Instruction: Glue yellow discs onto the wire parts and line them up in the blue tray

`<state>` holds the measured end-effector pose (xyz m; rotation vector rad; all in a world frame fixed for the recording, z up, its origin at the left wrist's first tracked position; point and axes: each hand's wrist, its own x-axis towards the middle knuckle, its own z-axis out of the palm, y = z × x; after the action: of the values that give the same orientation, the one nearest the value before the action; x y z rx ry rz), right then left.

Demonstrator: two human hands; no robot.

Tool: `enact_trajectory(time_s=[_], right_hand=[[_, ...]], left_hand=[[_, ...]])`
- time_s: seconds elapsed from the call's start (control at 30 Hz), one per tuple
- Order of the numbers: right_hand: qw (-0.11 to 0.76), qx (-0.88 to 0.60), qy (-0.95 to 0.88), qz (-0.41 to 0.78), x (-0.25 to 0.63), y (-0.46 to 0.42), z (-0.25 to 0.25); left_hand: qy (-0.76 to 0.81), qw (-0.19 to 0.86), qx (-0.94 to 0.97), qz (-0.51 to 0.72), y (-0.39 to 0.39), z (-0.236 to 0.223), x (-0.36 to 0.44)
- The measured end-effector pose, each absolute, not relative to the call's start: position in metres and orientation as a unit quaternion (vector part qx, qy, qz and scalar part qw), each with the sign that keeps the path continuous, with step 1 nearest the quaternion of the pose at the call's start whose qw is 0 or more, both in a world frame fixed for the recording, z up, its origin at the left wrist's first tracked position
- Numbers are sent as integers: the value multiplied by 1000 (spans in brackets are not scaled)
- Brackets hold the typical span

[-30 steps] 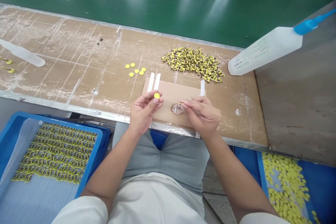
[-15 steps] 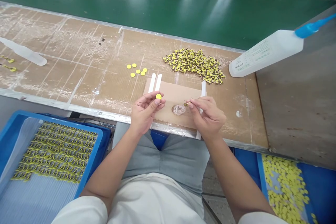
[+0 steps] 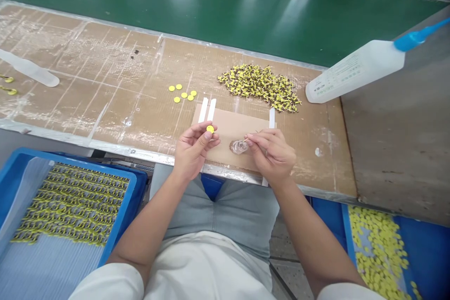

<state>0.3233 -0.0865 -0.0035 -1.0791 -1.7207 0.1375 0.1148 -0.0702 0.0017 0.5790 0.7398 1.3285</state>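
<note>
A small round yellow disc (image 3: 210, 129) with faint dark marks is pinched between the thumb and fingers of my left hand (image 3: 190, 150). My right hand (image 3: 272, 152) is closed in a pinch on a small thin piece, mostly hidden by the fingertips. Those fingertips are at the right edge of a clear, glossy round blob or shallow dish (image 3: 239, 146). Under both lies a cardboard sheet (image 3: 228, 119) with white tape strips (image 3: 211, 109) on it. Beyond the sheet is a heap of small yellow-and-dark pieces (image 3: 260, 84). Several yellow discs (image 3: 184, 95) lie loose to its left.
A white bottle with a blue nozzle (image 3: 355, 72) leans at the right by a grey panel (image 3: 397, 126). Blue trays stand below the table edge: the left one (image 3: 131, 192) has rows of yellow-and-dark pieces, the right one (image 3: 346, 225) many yellow discs.
My right hand has moved slightly left, to the clear blob's edge, and the small piece shows less. My left hand still has the yellow disc, nearly unmoved.
</note>
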Motion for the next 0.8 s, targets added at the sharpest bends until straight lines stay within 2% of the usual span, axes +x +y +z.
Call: enact_trajectory(time_s=[0.27, 0.47, 0.63, 0.8], right_hand=[[547, -461, -694, 84, 322, -86, -3], [622, -500, -573, 185, 318, -94, 1], [678, -512, -450, 277, 295, -115, 29], [688, -478, -449, 309, 269, -137, 57]], left_hand=[[322, 695, 261, 588, -71, 0, 113], [350, 682, 258, 589, -80, 5, 114], [338, 700, 221, 588, -106, 21, 131], [322, 713, 214, 585, -126, 37, 149]])
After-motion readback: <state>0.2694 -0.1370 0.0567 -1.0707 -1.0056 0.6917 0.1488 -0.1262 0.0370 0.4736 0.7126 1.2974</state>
